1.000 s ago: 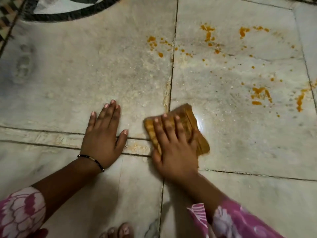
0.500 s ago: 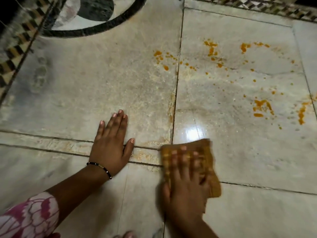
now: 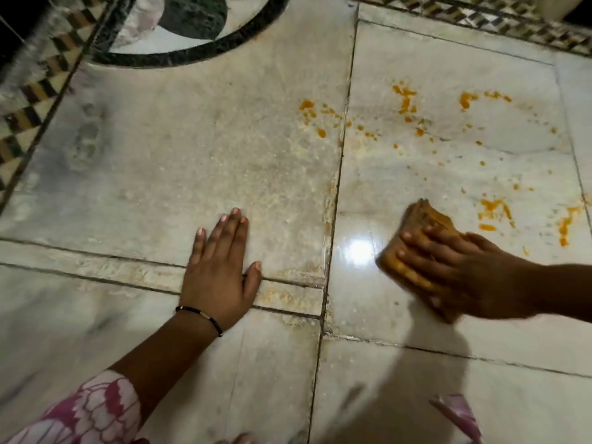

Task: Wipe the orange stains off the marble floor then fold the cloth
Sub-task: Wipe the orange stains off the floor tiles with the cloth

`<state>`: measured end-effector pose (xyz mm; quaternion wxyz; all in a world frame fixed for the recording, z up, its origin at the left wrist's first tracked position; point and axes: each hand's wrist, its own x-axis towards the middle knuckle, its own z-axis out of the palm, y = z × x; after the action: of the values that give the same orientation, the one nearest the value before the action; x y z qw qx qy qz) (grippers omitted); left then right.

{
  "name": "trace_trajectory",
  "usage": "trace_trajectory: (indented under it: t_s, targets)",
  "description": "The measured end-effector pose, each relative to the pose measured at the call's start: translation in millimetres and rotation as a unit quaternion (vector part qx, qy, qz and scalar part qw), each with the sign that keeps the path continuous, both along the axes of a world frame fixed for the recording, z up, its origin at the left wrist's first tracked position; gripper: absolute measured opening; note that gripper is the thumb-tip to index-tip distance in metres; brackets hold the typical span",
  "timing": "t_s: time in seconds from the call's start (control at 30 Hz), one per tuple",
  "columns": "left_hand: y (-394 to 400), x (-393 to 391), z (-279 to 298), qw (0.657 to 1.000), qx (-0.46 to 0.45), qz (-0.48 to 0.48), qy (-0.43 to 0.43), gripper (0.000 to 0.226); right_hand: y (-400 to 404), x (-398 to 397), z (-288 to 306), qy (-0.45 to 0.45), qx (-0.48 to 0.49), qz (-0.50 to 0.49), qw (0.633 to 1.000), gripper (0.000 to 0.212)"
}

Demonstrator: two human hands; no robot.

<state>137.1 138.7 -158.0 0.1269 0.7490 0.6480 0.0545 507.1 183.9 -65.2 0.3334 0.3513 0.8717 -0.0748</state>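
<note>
An orange-brown folded cloth (image 3: 423, 219) lies on the pale marble floor (image 3: 192, 161), pressed down under my right hand (image 3: 458, 270), whose fingers spread flat over it and hide its near part. Orange stains (image 3: 495, 209) lie just right of the cloth. More orange spatter (image 3: 405, 100) and smaller drops (image 3: 309, 112) sit farther away across the tile joint. My left hand (image 3: 221, 267) rests flat on the floor to the left, fingers together, holding nothing, a black bracelet on its wrist.
A dark curved inlay (image 3: 192, 56) arcs across the floor at the top left. Checkered mosaic borders run along the left edge (image 3: 28, 100) and the top right (image 3: 480, 17). Dark joints (image 3: 333, 219) divide the slabs. A bright light reflection (image 3: 357, 251) shines left of the cloth.
My right hand has slid the cloth to the right and away from me, close to the stains on the right slab. My left hand has stayed planted. The camera has tilted up slightly.
</note>
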Motion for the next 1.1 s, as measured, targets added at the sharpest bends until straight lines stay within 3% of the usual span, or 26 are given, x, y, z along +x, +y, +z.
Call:
trace_trajectory:
  t_s: [0.07, 0.17, 0.3, 0.47, 0.57, 0.63, 0.7, 0.77, 0.83, 0.97, 1.1]
  targets:
    - [-0.4, 0.4, -0.8, 1.000, 0.001, 0.000, 0.004, 0.069, -14.0, 33.1, -0.9, -0.014, 0.018, 0.065, 0.998, 0.067]
    - [0.7, 4.5, -3.4, 1.000, 0.004, -0.015, 0.020, 0.069, -43.4, 70.7, -2.9, 0.030, 0.035, 0.085, 0.995, 0.071]
    - [22.7, -13.1, 7.3, 0.986, -0.024, -0.132, 0.102, 0.079, -68.3, 105.9, -5.4, 0.056, 0.016, 0.121, 0.991, 0.080]
    - [76.2, 5.5, 60.7, 0.892, -0.104, -0.292, 0.328, 0.103, -32.0, 93.2, -32.5, 0.165, 0.001, 0.181, 0.970, 0.064]
    - [81.7, 59.4, 64.7, 0.905, -0.134, -0.289, 0.281, 0.101, -18.4, 61.4, -61.5, 0.218, 0.020, 0.198, 0.955, 0.072]
    - [72.9, 97.4, 50.3, 0.925, -0.089, -0.305, 0.210, 0.099, -7.3, 37.6, -69.8, 0.233, 0.046, 0.151, 0.960, 0.075]
    - [59.3, 134.8, 36.0, 0.957, -0.057, -0.264, 0.103, 0.091, 7.8, 25.1, -72.4, 0.245, 0.093, 0.045, 0.964, 0.075]
    - [46.2, 167.0, 23.9, 0.986, -0.056, -0.157, -0.012, 0.089, 18.8, 34.4, -72.4, 0.247, 0.129, -0.095, 0.956, 0.072]
    - [30.4, 192.1, 15.9, 0.994, -0.049, -0.050, -0.084, 0.088, 9.5, 61.7, -71.3, 0.236, 0.142, -0.189, 0.942, 0.069]
    - [7.3, 212.4, 1.8, 0.997, -0.014, 0.020, -0.073, 0.083, -54.3, 103.3, -61.8, 0.239, 0.150, -0.199, 0.939, 0.068]
    - [9.0, 215.6, -1.5, 0.999, 0.005, 0.018, -0.035, 0.081, -88.3, 86.7, -68.3, 0.262, 0.130, -0.097, 0.951, 0.077]
